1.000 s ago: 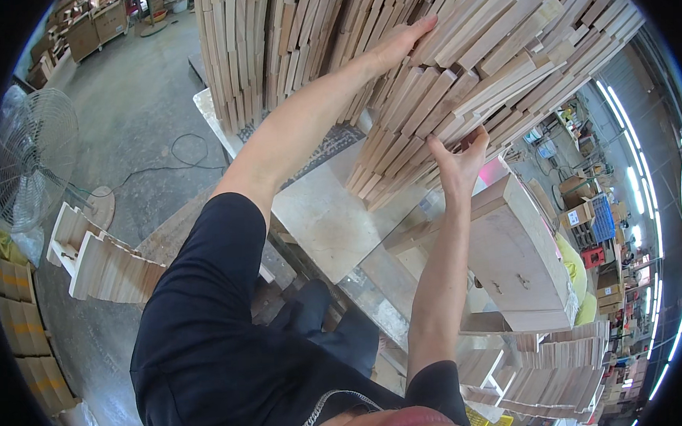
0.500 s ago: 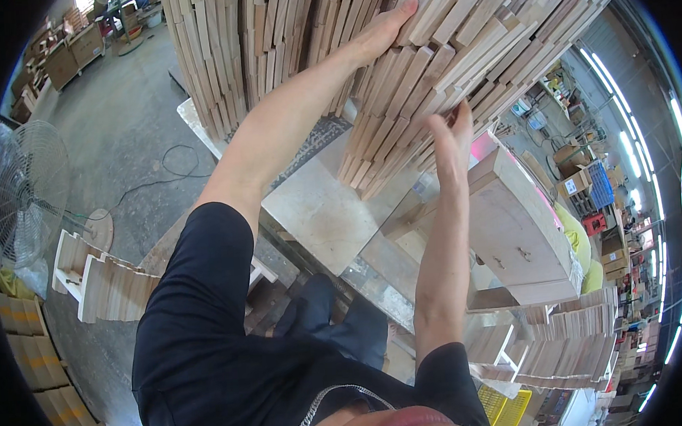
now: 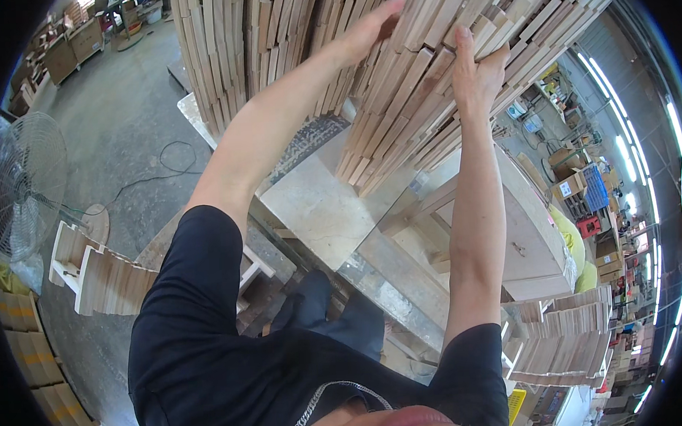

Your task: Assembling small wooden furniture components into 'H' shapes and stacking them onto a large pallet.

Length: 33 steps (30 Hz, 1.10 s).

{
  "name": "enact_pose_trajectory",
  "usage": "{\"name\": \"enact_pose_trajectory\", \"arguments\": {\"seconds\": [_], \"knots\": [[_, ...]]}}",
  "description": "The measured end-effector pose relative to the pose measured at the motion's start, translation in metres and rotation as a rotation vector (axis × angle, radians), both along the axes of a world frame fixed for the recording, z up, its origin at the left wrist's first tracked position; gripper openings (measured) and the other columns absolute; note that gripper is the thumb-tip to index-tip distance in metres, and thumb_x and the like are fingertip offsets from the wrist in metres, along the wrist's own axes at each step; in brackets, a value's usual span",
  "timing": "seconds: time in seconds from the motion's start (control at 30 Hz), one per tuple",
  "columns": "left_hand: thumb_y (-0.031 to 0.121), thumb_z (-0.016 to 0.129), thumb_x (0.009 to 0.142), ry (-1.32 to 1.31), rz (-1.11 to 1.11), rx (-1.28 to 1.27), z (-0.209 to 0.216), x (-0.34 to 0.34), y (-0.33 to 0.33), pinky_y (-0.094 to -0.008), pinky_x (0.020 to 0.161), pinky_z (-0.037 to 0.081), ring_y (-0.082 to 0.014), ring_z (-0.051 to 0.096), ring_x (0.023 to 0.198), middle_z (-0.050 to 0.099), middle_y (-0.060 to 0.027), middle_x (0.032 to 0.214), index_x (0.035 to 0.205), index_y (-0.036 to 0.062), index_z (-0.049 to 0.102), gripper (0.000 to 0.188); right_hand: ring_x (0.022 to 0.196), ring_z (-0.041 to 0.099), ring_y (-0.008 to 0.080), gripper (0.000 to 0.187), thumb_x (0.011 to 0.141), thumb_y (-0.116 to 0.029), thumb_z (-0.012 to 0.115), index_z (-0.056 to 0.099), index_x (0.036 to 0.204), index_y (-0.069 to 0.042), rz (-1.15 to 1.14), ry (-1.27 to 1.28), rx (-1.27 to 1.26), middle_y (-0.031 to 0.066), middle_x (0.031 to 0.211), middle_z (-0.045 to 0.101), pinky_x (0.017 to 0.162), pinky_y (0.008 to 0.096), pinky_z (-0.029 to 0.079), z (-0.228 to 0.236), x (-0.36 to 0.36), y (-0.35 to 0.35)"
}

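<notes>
Head camera: the stack of wooden strips (image 3: 397,108) under the two hands is tall and tightly layered, pale tan with some pinkish and browner pieces, the strip ends uneven so that some jut out past others. The right grip (image 3: 481,79) is partly closed, thumb raised on one side and fingers curled on the other, with pale strip ends between them; whether it squeezes them cannot be told. The left grip (image 3: 370,36) is open and nearly flat, fingers stretched out along the stack's left side, slightly blurred, so contact there is unclear. The strips lie between the two hands and extend beyond both, toward the top edge of the view.

More upright wood stacks (image 3: 216,62) stand just left of the left forearm. Nearer the body, the surface (image 3: 318,206) shows a bare, pale patch in front of the stack's foot, ending in a straight edge close to the person's legs. On the right, a wooden box (image 3: 536,231) sits close beside the right forearm, narrowing the room there. On the left, open grey floor (image 3: 135,123) spreads past the surface's corner, with a cable (image 3: 149,181) and a fan (image 3: 29,185) farther out.
</notes>
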<state>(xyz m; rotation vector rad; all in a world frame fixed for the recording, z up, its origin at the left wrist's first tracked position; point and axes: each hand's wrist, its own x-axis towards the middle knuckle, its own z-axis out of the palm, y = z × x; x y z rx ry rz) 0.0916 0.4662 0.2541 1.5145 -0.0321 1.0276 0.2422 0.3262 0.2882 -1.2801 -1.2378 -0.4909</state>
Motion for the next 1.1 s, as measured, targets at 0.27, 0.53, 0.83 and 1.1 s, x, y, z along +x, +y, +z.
{"name": "enact_pose_trajectory", "arguments": {"seconds": [0.27,0.53,0.83,1.1], "knots": [[0.032,0.09,0.079,-0.026,0.417,0.172,0.045,0.017,-0.04,-0.0345,0.101,0.053,-0.0224,0.062,0.123,0.063,-0.017,0.135,0.152,-0.0014,0.039,0.096,0.144,0.032,0.0521,0.113,0.094,-0.066,0.061,0.019,0.151,0.022,0.028,-0.013,0.009,0.0426,0.153,0.032,0.121,0.0527,0.028,-0.017,0.004,0.0],[0.068,0.088,0.067,0.011,0.629,0.358,0.02,0.02,-0.011,-0.0396,0.105,0.051,-0.032,0.065,0.123,0.065,-0.0261,0.132,0.144,-0.0086,0.044,0.117,0.141,0.033,0.0571,0.097,0.1,-0.05,0.059,0.019,0.151,0.022,-0.096,-0.153,0.112,0.0443,0.151,0.033,0.12,0.0563,0.026,-0.038,-0.009,0.01],[0.069,0.08,0.079,-0.185,0.545,0.252,0.009,0.03,-0.033,-0.0383,0.106,0.049,-0.0262,0.063,0.123,0.064,-0.022,0.133,0.146,-0.009,0.042,0.11,0.145,0.028,0.0565,0.095,0.099,-0.048,0.06,0.02,0.153,0.019,-0.087,-0.045,0.17,0.0438,0.153,0.03,0.122,0.0551,0.024,-0.043,-0.013,0.004],[0.044,0.089,0.075,-0.103,0.657,0.213,0.003,0.03,-0.04,-0.0397,0.106,0.049,-0.0298,0.063,0.124,0.065,-0.0221,0.133,0.145,-0.0077,0.044,0.098,0.145,0.039,0.0477,0.094,0.102,-0.057,0.051,0.026,0.153,0.017,-0.147,0.157,0.125,0.0386,0.153,0.04,0.122,0.0447,0.029,-0.053,-0.02,0.016]]}}
